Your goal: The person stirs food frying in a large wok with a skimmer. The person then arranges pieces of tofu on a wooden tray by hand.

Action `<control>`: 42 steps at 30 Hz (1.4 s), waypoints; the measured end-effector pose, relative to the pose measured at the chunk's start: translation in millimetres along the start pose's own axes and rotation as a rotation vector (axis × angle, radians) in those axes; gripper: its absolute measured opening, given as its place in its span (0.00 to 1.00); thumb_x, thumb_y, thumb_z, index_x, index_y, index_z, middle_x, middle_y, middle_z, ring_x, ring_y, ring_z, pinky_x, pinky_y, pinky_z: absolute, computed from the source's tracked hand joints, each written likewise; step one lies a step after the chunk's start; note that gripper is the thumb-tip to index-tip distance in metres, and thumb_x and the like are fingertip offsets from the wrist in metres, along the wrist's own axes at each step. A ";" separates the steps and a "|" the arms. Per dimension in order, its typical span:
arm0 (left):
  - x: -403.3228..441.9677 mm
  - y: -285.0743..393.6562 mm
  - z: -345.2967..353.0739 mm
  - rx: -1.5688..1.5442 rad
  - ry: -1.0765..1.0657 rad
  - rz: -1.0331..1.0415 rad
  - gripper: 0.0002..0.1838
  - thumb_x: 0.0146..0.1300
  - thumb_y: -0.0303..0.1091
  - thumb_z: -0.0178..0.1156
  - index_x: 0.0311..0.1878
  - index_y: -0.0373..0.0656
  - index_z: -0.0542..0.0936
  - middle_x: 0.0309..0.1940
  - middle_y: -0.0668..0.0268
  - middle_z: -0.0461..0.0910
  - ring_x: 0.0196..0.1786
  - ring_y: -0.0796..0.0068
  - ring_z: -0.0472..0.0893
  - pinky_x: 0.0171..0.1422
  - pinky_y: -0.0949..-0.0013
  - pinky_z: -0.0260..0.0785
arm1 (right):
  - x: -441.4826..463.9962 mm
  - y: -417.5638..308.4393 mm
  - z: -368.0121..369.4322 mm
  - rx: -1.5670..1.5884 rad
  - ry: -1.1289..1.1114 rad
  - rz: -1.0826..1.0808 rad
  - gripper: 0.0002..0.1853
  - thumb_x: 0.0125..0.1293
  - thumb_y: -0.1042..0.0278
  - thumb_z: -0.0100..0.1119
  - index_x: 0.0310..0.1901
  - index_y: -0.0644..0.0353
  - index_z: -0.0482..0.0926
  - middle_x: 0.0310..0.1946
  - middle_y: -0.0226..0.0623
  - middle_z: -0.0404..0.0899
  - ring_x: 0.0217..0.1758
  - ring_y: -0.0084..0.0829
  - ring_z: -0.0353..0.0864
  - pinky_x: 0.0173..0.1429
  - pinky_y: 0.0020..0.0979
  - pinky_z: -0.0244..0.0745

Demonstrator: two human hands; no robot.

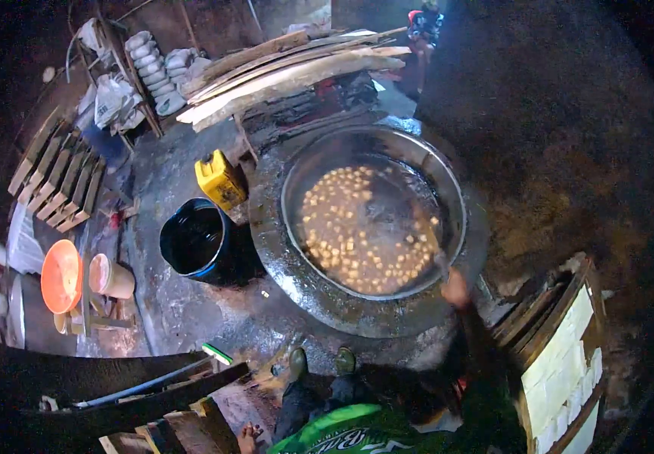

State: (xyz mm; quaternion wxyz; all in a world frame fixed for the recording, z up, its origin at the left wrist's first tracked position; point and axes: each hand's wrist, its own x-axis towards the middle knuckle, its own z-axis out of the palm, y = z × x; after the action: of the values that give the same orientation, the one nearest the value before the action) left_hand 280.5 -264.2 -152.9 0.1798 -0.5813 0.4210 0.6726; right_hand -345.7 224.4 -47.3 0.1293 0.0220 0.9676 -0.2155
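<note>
A wide round pan (461, 227), set into a stone-like hearth (274, 261), holds murky, steaming liquid with many small golden cubes (349, 246) floating in it. At the pan's right front rim, my right hand (455, 288) is closed around the handle of a long stirring tool (439, 253). The tool slants into the liquid; its lower end is blurred by steam and liquid. My left hand (248, 437) hangs low by my side at the bottom edge, away from the pan, with loosely bent fingers and nothing visible in it.
A dark bucket (226, 246) and a yellow jerrycan (221, 180) stand left of the pan. Long planks (289, 79) lie behind it. White blocks (561, 378) in a wooden frame are at right. Farther left are an orange basin (62, 277) and crates (54, 178). A person (424, 30) is far back.
</note>
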 end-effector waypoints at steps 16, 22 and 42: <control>30.7 -4.2 23.2 -0.057 0.151 0.048 0.15 0.71 0.47 0.53 0.52 0.48 0.69 0.46 0.65 0.71 0.40 0.66 0.79 0.39 0.63 0.72 | 22.4 24.3 137.8 -0.183 -0.088 0.057 0.13 0.58 0.62 0.60 0.40 0.62 0.79 0.38 0.47 0.82 0.36 0.46 0.81 0.43 0.42 0.76; 40.7 -1.7 5.3 -0.035 0.129 0.120 0.12 0.70 0.47 0.55 0.42 0.48 0.74 0.35 0.68 0.75 0.35 0.69 0.78 0.37 0.67 0.71 | -85.8 17.8 128.6 0.050 -0.170 0.035 0.14 0.58 0.62 0.60 0.42 0.62 0.78 0.39 0.49 0.81 0.38 0.47 0.81 0.44 0.42 0.76; 6.6 48.4 5.1 -0.022 0.240 0.033 0.11 0.68 0.42 0.57 0.38 0.44 0.78 0.35 0.62 0.81 0.36 0.66 0.82 0.37 0.61 0.75 | 138.3 -71.1 115.6 -0.191 0.129 0.009 0.19 0.59 0.64 0.60 0.51 0.61 0.74 0.43 0.52 0.80 0.43 0.50 0.80 0.47 0.44 0.76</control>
State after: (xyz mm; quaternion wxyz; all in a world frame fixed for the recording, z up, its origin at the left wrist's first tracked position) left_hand 240.1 -290.0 -141.9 0.1108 -0.6526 0.4415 0.6057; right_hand -458.3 109.2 -155.0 0.0692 0.0279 0.9900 -0.1199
